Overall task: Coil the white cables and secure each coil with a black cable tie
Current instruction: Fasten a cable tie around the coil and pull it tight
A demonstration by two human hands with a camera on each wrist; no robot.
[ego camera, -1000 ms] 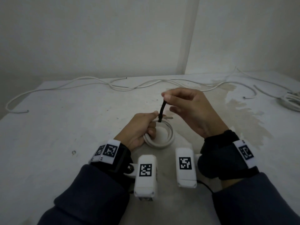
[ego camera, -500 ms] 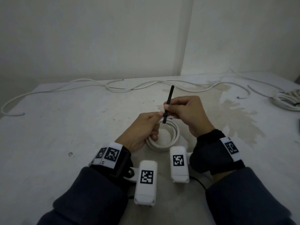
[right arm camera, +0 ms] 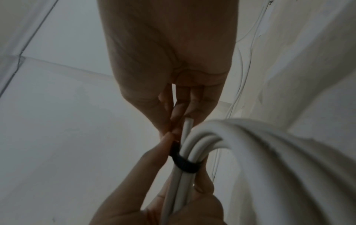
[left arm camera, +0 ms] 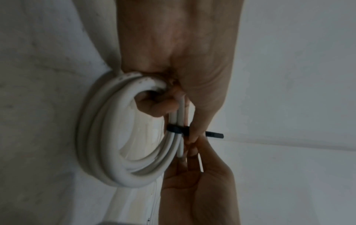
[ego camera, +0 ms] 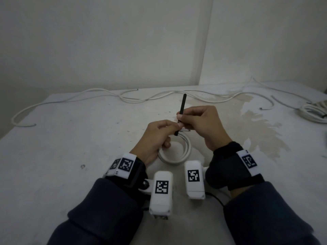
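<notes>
Left hand (ego camera: 160, 134) grips white cable coil (left arm camera: 108, 137); right hand (ego camera: 203, 124) pinches black cable tie (ego camera: 181, 107). Risk: loose grip lets strands spring before cinching.

No readable text anywhere; the wrist bands (ego camera: 127, 165) carry only square code markers.

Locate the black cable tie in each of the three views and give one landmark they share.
Head: the black cable tie stands near centre, its tail rising above the right hand.
Left wrist: it is right of centre, wrapped around the white cable coil, its end jutting right.
Right wrist: it is below centre, banding the coil's strands.
Shared landmark: the coil, held by the left hand.
</notes>
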